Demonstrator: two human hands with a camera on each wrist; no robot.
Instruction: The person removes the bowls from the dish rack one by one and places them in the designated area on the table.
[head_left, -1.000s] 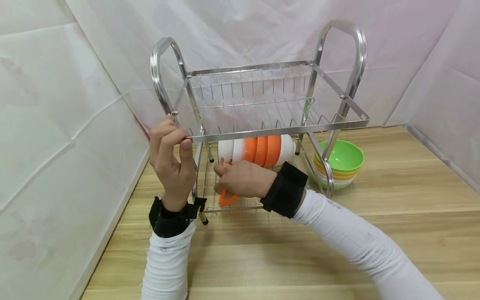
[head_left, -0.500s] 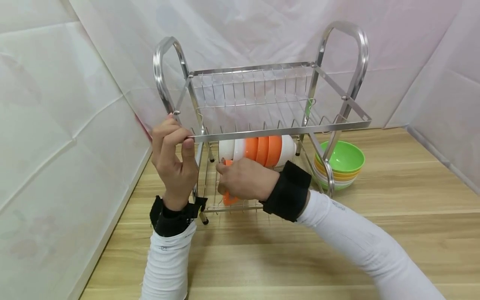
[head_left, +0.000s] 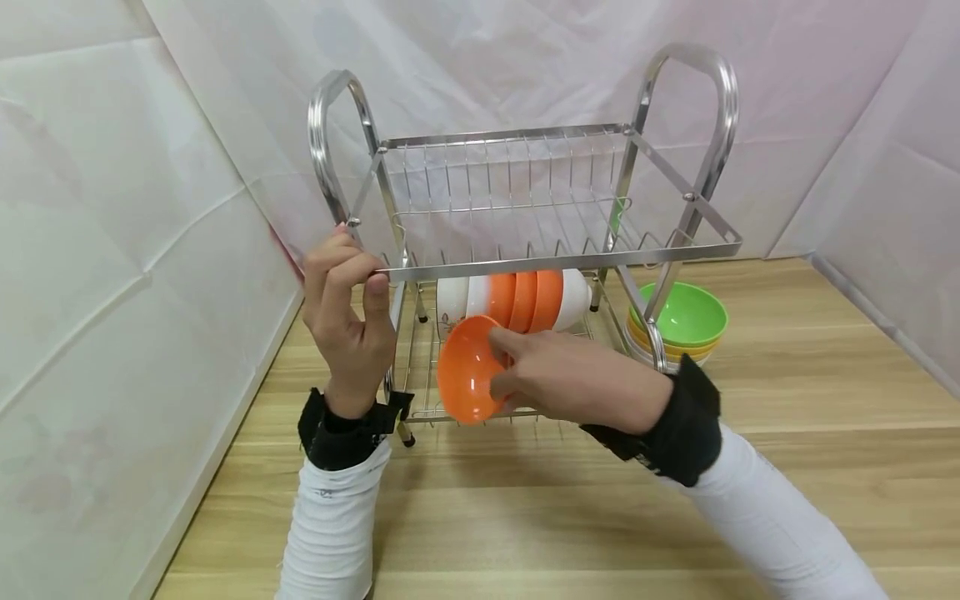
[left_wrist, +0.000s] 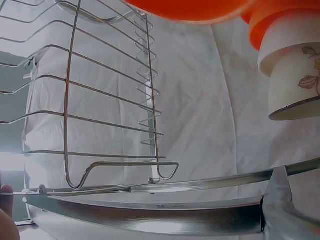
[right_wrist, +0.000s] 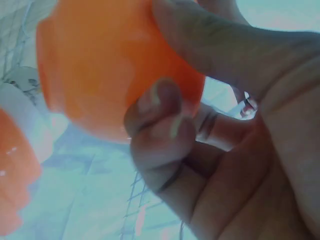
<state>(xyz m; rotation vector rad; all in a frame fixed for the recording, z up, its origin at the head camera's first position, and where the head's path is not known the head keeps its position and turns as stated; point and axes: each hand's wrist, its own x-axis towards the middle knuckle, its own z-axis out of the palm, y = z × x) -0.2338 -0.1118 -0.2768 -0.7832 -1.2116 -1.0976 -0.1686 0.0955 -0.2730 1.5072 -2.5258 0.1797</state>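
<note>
- Between the thumb and bent fingers of the right hand (head_left: 562,375), an orange bowl (head_left: 465,379) is gripped by its right side.
- At the grip, the bowl is tilted, its hollow turned left and toward the head camera; the right wrist view shows the thumb on the outer wall and two bent fingers against it lower down.
- Under the grip, whether the bowl touches the lower tier (head_left: 416,419) of the rack (head_left: 726,125) cannot be told.
- Just behind the grip, a row (head_left: 525,302) of nested bowls lies on its side on that tier: a flowered bowl (head_left: 450,297) at the left end, then one white, three orange, and white at the right end.
- Above and behind the grip runs the front rail (head_left: 555,262) of the upper tier.
- Left of the grip and higher, the left hand (head_left: 345,325) holds the rack at that rail's left end, fingers curled around the corner.
- Right of the grip and farther back, beside the rack's right leg, a stack of bowls stands upright, a green bowl (head_left: 686,312) on top, yellow and white below.
- Right of the grip, a black cuff (head_left: 690,421) circles the wrist, then a white sleeve (head_left: 780,508).
- Below everything spreads the wooden table (head_left: 570,517).
</note>
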